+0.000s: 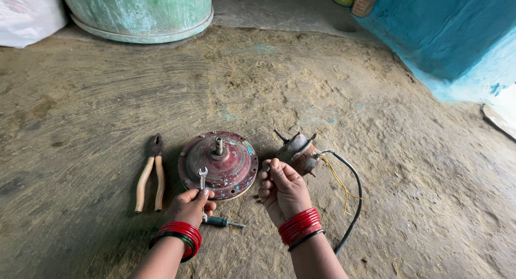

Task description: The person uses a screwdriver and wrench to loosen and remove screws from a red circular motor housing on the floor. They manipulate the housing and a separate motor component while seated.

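Observation:
My left hand (191, 206) grips a small open-ended spanner (202, 177), its jaw pointing up over the near rim of a round red metal motor cover (228, 169) with a short shaft in its middle. My right hand (282, 190) is closed, fingers curled at the cover's right edge; whether it holds anything small is hidden. Just beyond it lies a rusty motor part (297, 151) with black and yellow wires (349, 193) trailing right. Both wrists wear red bangles.
Pliers with tan handles (151, 174) lie left of the cover. A screwdriver (223, 222) lies on the earthen floor between my wrists. A green drum (140, 10) and white sack (27, 13) stand at the back left, a blue wall (451, 37) at right.

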